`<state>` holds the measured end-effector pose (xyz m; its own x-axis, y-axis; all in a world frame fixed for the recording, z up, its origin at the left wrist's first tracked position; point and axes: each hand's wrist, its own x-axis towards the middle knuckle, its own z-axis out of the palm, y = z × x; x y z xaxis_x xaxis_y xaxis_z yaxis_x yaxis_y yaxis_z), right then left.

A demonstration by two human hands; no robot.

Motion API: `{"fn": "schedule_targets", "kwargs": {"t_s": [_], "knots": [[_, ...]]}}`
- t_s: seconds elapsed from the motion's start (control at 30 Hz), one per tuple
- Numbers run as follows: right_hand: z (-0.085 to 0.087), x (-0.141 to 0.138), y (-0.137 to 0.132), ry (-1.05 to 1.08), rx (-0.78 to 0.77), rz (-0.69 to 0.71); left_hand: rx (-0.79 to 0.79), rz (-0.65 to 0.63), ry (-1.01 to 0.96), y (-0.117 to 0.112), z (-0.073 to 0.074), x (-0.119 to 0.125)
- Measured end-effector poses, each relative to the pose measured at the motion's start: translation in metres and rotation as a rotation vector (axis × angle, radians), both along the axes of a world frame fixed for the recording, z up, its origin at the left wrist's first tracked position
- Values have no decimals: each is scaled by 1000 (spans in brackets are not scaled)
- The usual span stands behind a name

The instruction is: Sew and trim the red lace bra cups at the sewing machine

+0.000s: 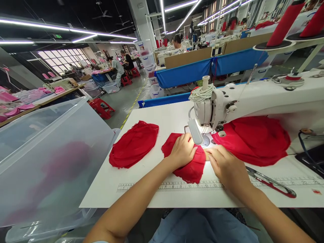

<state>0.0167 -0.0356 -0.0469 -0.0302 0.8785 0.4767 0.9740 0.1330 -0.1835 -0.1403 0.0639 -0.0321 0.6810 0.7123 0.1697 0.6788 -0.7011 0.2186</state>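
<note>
A red fabric piece (193, 170) with a lacy edge lies on the machine table just left of the needle plate (205, 140). My left hand (183, 151) rests on this piece, its fingers and thumb closed on the cloth. Close by the presser area, my right hand (226, 165) has thumb and fingers pinched together at the cloth's right edge, beside a small yellowish strip (207, 155); what is in the pinch is hidden. The white sewing machine (243, 101) stands over both, with a small white lamp (195, 132) partly covering the needle.
Another red fabric piece (135, 145) lies to the left. More red fabric (258, 140) sits under the machine arm. Thread snips or tweezers (270, 182) lie right of my hand, by a printed ruler (177, 187). A translucent bin (58, 162) stands at the left. Other people work farther back.
</note>
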Motion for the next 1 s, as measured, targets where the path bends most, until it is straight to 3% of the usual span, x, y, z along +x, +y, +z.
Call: {"fn": "schedule_targets", "kwargs": {"t_s": [0.27, 0.47, 1.0], "knots": [[4, 12, 27, -62, -30, 217, -70, -36, -92, 5, -2, 0], [6, 11, 34, -52, -65, 200, -87, -50, -141, 8, -6, -1], [-8, 18, 29, -35, 181, 429, -94, -130, -181, 17, -8, -6]]}}
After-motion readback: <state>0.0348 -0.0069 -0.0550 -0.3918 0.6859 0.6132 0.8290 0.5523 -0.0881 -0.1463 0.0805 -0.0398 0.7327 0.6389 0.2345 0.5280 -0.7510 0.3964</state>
